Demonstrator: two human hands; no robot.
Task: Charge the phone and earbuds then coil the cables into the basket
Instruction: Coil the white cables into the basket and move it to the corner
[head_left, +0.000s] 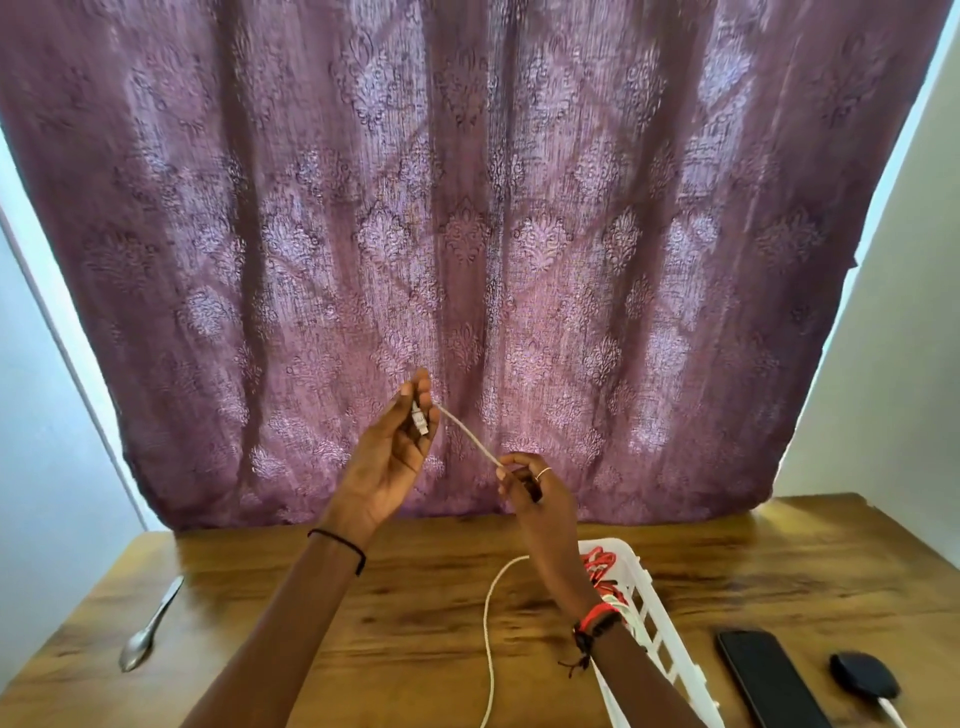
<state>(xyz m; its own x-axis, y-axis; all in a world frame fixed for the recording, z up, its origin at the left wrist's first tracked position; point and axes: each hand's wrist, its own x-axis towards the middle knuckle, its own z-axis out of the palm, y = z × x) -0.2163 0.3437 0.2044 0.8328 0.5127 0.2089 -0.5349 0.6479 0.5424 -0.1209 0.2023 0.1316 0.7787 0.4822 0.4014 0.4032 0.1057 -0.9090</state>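
Below, the basket (655, 619) holds a red cable (600, 564); left hand (392, 460) and right hand (537, 493) pinch a white cable (470, 436).

Two hands (384, 467) (535, 493), perhaps two white cables (467, 436) (891, 712), one red cable (600, 566), one each of basket (638, 564), phone (769, 680), earbud case (865, 675), spoon (148, 634)

You are in a home, it seems: a patterned mauve curtain (467, 234) hangs behind your wooden table (415, 587), pale plain walls (898, 364) flank it, and a metal spoon (148, 634), a white plastic basket (641, 577) and a dark phone (769, 680) rest on the tabletop.
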